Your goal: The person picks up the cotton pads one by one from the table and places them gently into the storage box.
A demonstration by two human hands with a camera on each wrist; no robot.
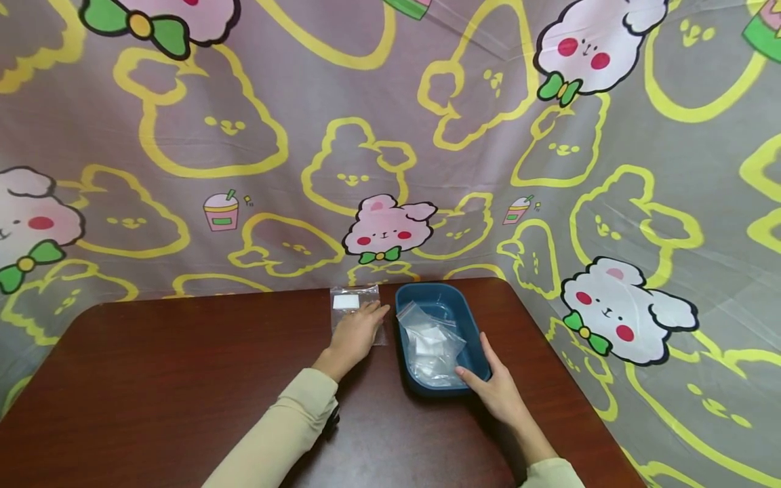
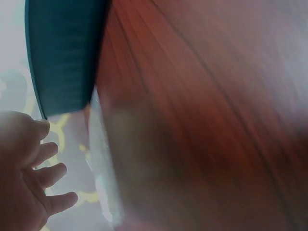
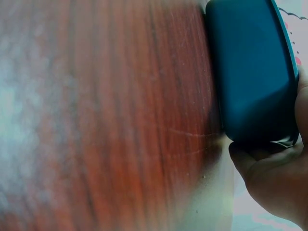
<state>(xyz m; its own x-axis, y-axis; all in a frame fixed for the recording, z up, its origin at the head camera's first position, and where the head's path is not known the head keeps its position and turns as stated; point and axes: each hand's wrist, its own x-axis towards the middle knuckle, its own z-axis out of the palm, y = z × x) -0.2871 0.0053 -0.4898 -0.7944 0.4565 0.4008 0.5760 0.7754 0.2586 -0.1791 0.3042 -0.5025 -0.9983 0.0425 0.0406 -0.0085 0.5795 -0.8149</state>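
A blue plastic bin (image 1: pixel 430 294) stands on the table, holding clear zip bags (image 1: pixel 430 349) with white contents. My right hand (image 1: pixel 503 392) grips its near right corner, the thumb over the rim and the fingers along the outer side. In the right wrist view that hand (image 3: pixel 275 180) is at the end of the bin (image 3: pixel 255 72). Left of the bin lies another clear zip bag (image 1: pixel 337 317) with a white rectangle in it. Over this bag my left hand (image 1: pixel 354 335) reaches with its fingers extended, partly covering it. The left wrist view shows those fingers (image 2: pixel 58 173) apart and loosely straight.
The dark red-brown wooden table (image 1: pixel 183 379) extends left and toward me. A patterned cloth (image 1: pixel 293 203) with bunny drawings hangs behind the table and along its right side. The bin stands near the table's far right corner.
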